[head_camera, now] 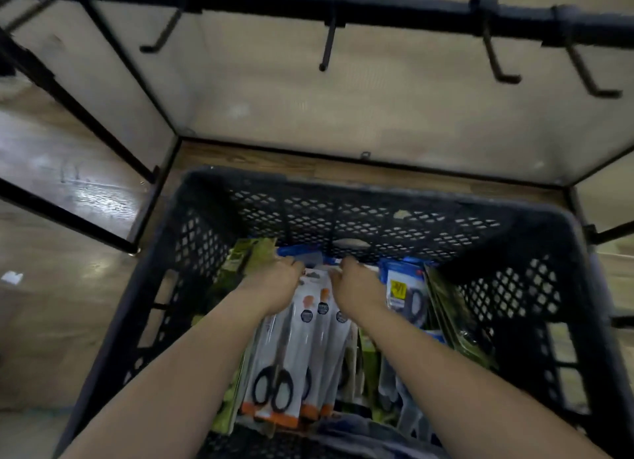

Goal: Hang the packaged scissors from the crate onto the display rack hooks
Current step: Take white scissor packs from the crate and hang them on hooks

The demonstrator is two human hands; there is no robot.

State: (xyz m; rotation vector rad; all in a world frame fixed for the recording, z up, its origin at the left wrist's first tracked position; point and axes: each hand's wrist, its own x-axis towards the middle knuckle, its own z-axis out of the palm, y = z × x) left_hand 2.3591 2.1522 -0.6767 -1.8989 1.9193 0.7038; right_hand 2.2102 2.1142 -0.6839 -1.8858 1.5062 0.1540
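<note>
A black lattice crate (360,215) stands on the floor below me, filled with packaged scissors. In its middle lies a stack of white-and-orange scissors packs (302,349) with black handles. Both my hands reach down to the far end of that stack. My left hand (278,280) curls its fingers over the top left corner of the packs. My right hand (353,282) grips the top right corner. Blue scissors packs (406,297) stand to the right and green packs (245,256) to the left. Above runs the display rack bar (377,9) with bare black hooks (327,43).
The rack has a pale back panel (308,108) and black frame legs (68,98) at the left. More hooks (497,60) hang at the right of the bar. Wood-look floor (51,184) spreads to the left. Dark cloth lies at the crate's near edge (360,434).
</note>
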